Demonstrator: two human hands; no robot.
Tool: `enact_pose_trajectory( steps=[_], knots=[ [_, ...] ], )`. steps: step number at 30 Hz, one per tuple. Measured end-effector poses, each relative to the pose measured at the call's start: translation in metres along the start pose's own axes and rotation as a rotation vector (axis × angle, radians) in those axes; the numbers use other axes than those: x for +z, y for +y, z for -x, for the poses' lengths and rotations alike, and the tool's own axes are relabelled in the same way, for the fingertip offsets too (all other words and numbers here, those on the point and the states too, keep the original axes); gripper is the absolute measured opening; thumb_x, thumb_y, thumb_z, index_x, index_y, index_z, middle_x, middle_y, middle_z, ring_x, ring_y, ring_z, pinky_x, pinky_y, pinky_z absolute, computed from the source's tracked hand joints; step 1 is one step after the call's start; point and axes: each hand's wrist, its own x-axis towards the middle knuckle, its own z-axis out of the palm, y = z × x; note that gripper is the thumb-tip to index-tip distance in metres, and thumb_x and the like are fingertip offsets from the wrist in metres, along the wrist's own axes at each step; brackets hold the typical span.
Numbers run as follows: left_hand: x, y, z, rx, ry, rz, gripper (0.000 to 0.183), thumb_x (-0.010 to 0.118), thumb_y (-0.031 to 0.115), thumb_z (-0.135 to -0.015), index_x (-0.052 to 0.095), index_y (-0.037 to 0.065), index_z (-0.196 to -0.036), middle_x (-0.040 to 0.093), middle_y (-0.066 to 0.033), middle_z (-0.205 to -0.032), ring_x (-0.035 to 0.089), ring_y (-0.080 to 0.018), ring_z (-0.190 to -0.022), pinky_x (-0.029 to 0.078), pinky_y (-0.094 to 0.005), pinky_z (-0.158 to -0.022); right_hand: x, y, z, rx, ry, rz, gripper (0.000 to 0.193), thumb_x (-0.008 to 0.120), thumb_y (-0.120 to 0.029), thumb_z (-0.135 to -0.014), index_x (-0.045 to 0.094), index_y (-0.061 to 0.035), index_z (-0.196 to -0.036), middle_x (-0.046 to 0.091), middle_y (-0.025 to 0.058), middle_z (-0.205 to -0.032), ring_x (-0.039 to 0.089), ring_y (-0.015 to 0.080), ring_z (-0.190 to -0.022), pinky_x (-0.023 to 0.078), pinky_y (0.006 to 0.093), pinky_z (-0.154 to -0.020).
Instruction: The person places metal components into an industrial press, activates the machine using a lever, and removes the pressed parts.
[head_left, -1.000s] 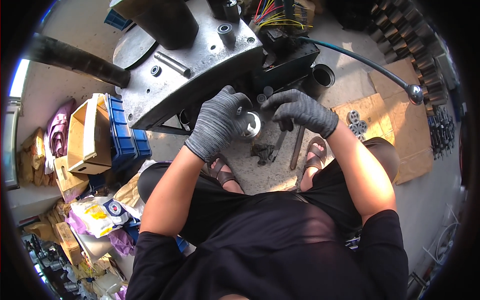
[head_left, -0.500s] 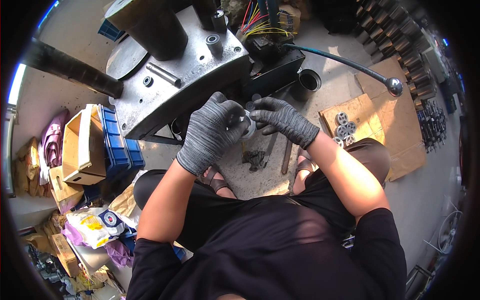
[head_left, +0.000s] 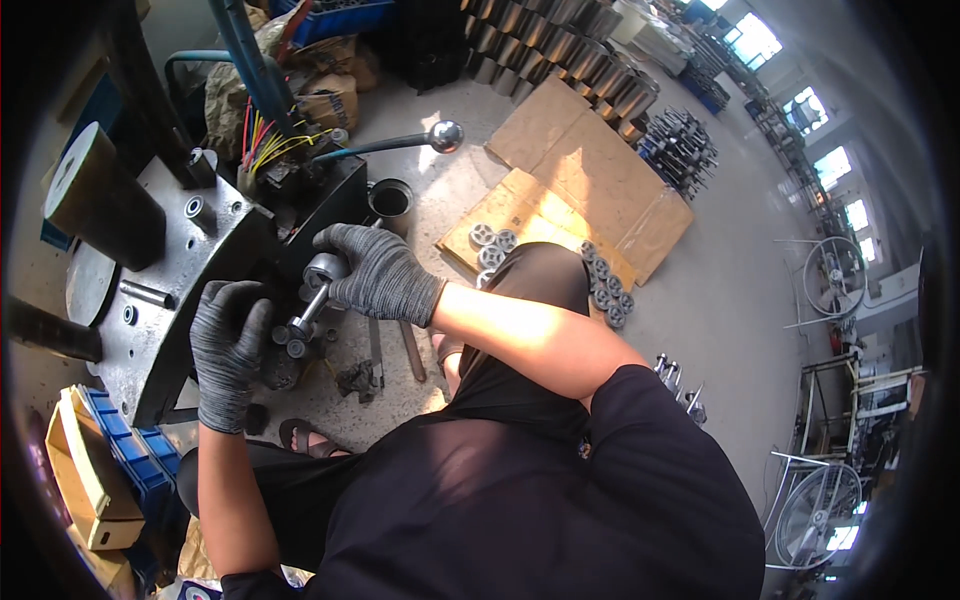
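Note:
My right hand (head_left: 385, 270), in a grey knit glove, is closed around a shiny metal shaft (head_left: 314, 304) with a thick round metal piece (head_left: 325, 268) at its upper end. The shaft slants down and left from my fingers. My left hand (head_left: 230, 345), also gloved, is beside the edge of the steel machine table (head_left: 180, 270). Its fingers are curved, the thumb stands apart, and nothing shows between them. Small round metal parts (head_left: 295, 349) are just below the shaft's lower end, close to my left thumb.
On the machine table are a metal pin (head_left: 147, 293), a small ring (head_left: 130, 315) and an upright sleeve (head_left: 200, 213). A ball-ended lever (head_left: 445, 137) juts out above a dark cylinder (head_left: 390, 200). Spoked metal discs (head_left: 487, 257) lie on cardboard (head_left: 590, 180) at right. Blue crates (head_left: 130, 440) stand at left.
My view has swung to the right. My hands, earlier close together around a round metal part, are now apart. The shaft now shows in my right hand.

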Motion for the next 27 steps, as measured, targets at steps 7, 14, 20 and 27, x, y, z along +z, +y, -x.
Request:
enact_pose_trajectory(
  steps=[7,14,20,27],
  knots=[
    [0.017,-0.004,0.000,0.003,-0.060,0.113,0.034,0.078,-0.004,-0.088,0.070,0.003,-0.121,0.069,-0.0038,-0.110,0.067,-0.0141,-0.102,0.054,-0.0280,-0.096,-0.187,-0.038,0.101,-0.244,0.194,0.143,0.049,0.082,-0.015,-0.077,0.073,-0.0070,-0.125,0.075,0.0126,-0.096,0.074,0.0221,-0.086,0.061,0.0345,-0.080],
    [0.043,0.009,0.000,-0.091,-0.113,0.237,0.019,0.079,0.001,-0.091,0.070,0.003,-0.109,0.070,0.0006,-0.094,0.063,-0.0078,-0.084,0.051,-0.0223,-0.080,-0.314,-0.040,0.274,0.131,0.347,0.091,0.063,0.076,0.007,-0.078,0.063,0.0007,-0.139,0.060,0.0048,-0.104,0.065,0.0163,-0.095,0.059,0.0312,-0.085],
    [0.036,-0.015,0.007,0.015,-0.240,0.250,0.035,0.058,0.039,-0.107,0.068,0.005,-0.108,0.062,0.0036,-0.095,0.052,-0.0062,-0.084,0.041,-0.0219,-0.079,-0.351,0.003,0.397,0.637,0.551,0.265,0.055,0.071,0.011,-0.082,0.066,0.0020,-0.135,0.057,0.0012,-0.090,0.061,0.0107,-0.083,0.057,0.0266,-0.074],
    [0.027,-0.043,0.011,-0.144,-0.206,0.416,0.039,0.047,0.035,-0.111,0.070,0.004,-0.116,0.056,0.0069,-0.088,0.044,-0.0011,-0.075,0.033,-0.0190,-0.068,-0.376,0.053,0.499,1.006,0.802,0.243,0.058,0.067,0.011,-0.078,0.064,0.0035,-0.135,0.063,0.0055,-0.084,0.067,0.0156,-0.069,0.059,0.0312,-0.057]
  ],
)
